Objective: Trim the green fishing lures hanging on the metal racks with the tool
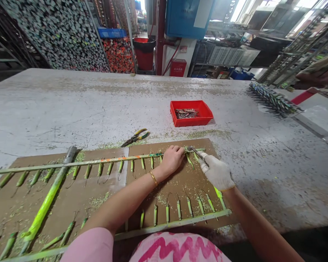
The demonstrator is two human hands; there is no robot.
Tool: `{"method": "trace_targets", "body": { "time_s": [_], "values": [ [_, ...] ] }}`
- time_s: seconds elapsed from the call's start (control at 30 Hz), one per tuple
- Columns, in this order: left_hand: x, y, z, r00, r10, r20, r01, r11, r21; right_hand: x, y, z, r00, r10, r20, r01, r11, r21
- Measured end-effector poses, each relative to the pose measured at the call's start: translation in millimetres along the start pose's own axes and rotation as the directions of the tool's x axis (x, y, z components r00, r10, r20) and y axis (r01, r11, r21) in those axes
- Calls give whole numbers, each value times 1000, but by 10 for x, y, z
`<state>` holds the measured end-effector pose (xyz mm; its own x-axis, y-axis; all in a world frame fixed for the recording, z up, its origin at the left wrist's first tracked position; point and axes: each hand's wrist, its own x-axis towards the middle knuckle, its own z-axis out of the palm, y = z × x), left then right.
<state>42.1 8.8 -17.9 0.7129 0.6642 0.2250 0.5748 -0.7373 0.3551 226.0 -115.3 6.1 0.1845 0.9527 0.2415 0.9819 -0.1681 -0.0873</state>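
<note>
The left hand is pinning the paint-flecked bar steady, while the gloved right hand, just beside it, is gripping a small metal tool against the bar; pliers are lying beyond the bar, a red tray farther off.

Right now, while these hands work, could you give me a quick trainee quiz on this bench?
1. Which hand wears the white glove?
2. True or false: the red tray holds metal pieces.
3. What lies on the bench between that tray and the brown board?

Key: 1. the right hand; 2. true; 3. yellow-handled pliers.
</note>
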Motion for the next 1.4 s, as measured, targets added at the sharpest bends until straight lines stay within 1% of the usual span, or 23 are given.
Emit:
{"method": "trace_targets", "body": {
  "time_s": [0.1, 0.2, 0.33, 0.4, 0.47, 0.53, 0.57, 0.6, 0.67, 0.73, 0.8, 0.9, 0.93, 0.97, 1.03, 1.1, 1.13, 1.17, 1.23, 1.27, 1.3, 1.33, 1.4],
  "values": [
    [0, 15, -11, 1000, -16, 3, 16, 1000, 15, -55, 27, 64, 1000, -5, -6, 6, 988, 155],
    [9, 38, -19, 999, -34, 7, 33, 999, 23, -76, 28, 70, 1000, -4, -13, 7, 972, 235],
    [19, 51, -19, 999, -52, 5, 51, 999, 10, -47, -29, -116, 997, 10, -75, 14, 949, 316],
    [24, 49, -5, 998, -64, -6, 64, 998, -6, -54, -65, -276, 987, 28, -157, 26, 943, 331],
    [29, 42, 17, 997, -72, -16, 71, 997, -26, -91, -93, -418, 954, 60, -293, 33, 953, 303],
    [36, 32, 40, 997, -72, -25, 71, 997, -42, -135, -113, -483, 906, 77, -416, 24, 973, 231],
    [41, 27, 49, 997, -74, -31, 73, 996, -45, -151, -123, -477, 898, 60, -436, 22, 983, 181],
    [45, 23, 55, 996, -78, -35, 77, 996, -44, -158, -133, -449, 910, 25, -413, 25, 993, 117],
    [52, 16, 59, 996, -88, -33, 87, 996, -37, -152, -155, -359, 960, -74, -271, 70, 997, -23],
    [56, 13, 56, 996, -86, -21, 85, 996, -32, -138, -169, -292, 982, -132, -138, 115, 986, -125],
    [54, 13, 50, 997, -70, -15, 70, 997, -34, -140, -167, -294, 978, -112, -173, 91, 988, -129],
    [48, 16, 47, 997, -76, -26, 75, 997, -33, -173, -145, -360, 917, 15, -398, -30, 999, -32],
    [47, 18, 47, 996, -83, -28, 82, 996, -31, -181, -142, -368, 902, 37, -431, -52, 998, -24],
    [46, 20, 46, 996, -91, -27, 90, 996, -29, -185, -143, -363, 910, 23, -414, -45, 998, -43],
    [46, 25, 45, 995, -97, -18, 96, 995, -27, -178, -155, -323, 959, -77, -273, 44, 991, -125],
    [46, 26, 45, 995, -96, -9, 96, 995, -34, -169, -166, -288, 974, -171, -148, 144, 974, -174],
    [45, 26, 47, 996, -93, -8, 93, 995, -41, -171, -167, -286, 971, -173, -166, 143, 974, -177],
    [44, 25, 50, 996, -89, -10, 89, 995, -47, -177, -163, -295, 963, -144, -229, 107, 980, -165],
    [42, 20, 58, 996, -81, -22, 80, 995, -51, -196, -151, -325, 923, -27, -385, -15, 994, -106],
    [41, 17, 63, 996, -80, -27, 79, 996, -50, -202, -147, -334, 906, 18, -423, -59, 995, -85],
    [41, 13, 69, 996, -82, -31, 81, 996, -48, -202, -146, -333, 912, 25, -409, -67, 994, -89],
    [41, 9, 74, 996, -86, -31, 85, 995, -45, -197, -148, -321, 937, -2, -349, -41, 992, -117],
    [42, 1, 85, 995, -100, -28, 99, 994, -39, -173, -158, -282, 981, -111, -158, 81, 979, -190]
  ]
}}
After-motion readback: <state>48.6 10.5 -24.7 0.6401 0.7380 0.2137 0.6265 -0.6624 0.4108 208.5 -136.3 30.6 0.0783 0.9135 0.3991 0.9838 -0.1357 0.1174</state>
